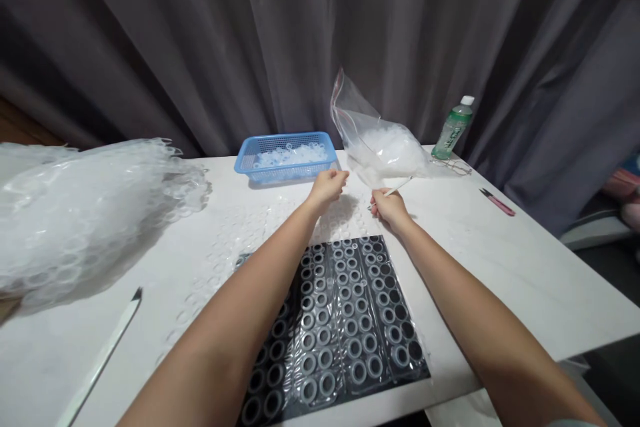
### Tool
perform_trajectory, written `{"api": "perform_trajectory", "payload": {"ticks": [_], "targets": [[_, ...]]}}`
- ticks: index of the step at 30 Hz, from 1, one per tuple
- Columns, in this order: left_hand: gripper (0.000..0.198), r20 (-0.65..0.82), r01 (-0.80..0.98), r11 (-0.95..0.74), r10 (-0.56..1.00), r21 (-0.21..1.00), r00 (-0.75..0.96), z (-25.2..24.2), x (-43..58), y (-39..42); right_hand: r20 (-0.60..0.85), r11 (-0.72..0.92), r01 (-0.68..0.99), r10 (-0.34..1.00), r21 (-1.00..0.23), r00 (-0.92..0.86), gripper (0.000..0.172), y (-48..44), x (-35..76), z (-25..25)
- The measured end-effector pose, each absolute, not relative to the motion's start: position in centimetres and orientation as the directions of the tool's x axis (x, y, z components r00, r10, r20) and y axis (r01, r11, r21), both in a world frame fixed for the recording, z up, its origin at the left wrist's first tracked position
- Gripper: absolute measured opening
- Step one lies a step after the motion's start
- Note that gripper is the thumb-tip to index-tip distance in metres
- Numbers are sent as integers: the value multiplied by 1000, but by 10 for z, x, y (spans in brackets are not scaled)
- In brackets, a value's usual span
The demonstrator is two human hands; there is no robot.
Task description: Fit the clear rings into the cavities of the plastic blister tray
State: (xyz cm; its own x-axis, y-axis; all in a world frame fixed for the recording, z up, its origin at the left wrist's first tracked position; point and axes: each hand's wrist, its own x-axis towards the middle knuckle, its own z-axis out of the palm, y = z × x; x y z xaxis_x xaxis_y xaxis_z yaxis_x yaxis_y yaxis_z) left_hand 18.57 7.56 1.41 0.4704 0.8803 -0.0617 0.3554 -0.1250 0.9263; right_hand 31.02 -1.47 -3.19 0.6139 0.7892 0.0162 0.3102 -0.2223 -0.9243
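My left hand point(327, 188) hovers beyond the far edge of a black mat, its fingers curled together; anything between them is too small to make out. In my right hand point(393, 208) is a thin white stick with a dark tip point(400, 185), held like a pen and pointing away to the right. Below both wrists lies the black mat point(423, 368), covered by clear plastic sheets with rows of grey-rimmed rings point(351, 327). More clear sheeting with ring shapes point(250, 220) spreads over the white table behind and left of it.
A blue basket point(243, 161) holds many small translucent rings. Beside it stand a clear zip bag point(387, 150) of white pieces and a green-labelled bottle point(454, 128). Pink thread snips point(497, 202) lie right. At left are piled ring-patterned plastic sheets point(85, 213) and a long pale strip point(103, 360).
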Motion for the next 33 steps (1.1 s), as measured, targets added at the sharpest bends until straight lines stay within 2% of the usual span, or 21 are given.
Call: {"api": "perform_trajectory", "payload": {"ticks": [4,6,7,10,15,20,26,31,33], "targets": [[17,37,538,-403,824,740,566,15,184,73,33,-193,295,786,-936,617,24,-4,312,-30],[4,52,579,-508,779,638,625,13,186,70,61,-171,319,795,-932,603,27,-3,311,-32],[7,53,589,-550,756,592,652,12,188,69,74,-163,333,799,-929,597,28,-3,310,-33],[18,33,605,-638,700,476,713,8,194,66,104,-155,375,803,-914,587,31,-3,310,-37],[16,-12,621,-698,661,356,750,8,202,64,131,-173,436,802,-883,583,32,-1,313,-39],[17,-19,614,-716,646,332,763,7,205,64,138,-178,464,811,-867,569,34,-1,312,-38],[14,21,609,-684,671,402,741,7,202,68,119,-208,457,799,-865,589,32,-3,310,-35],[32,107,656,-597,772,462,627,21,194,84,81,-205,375,779,-904,621,31,3,312,-37],[32,127,669,-589,785,453,606,23,193,87,74,-193,345,774,-918,629,32,6,313,-38]]}}
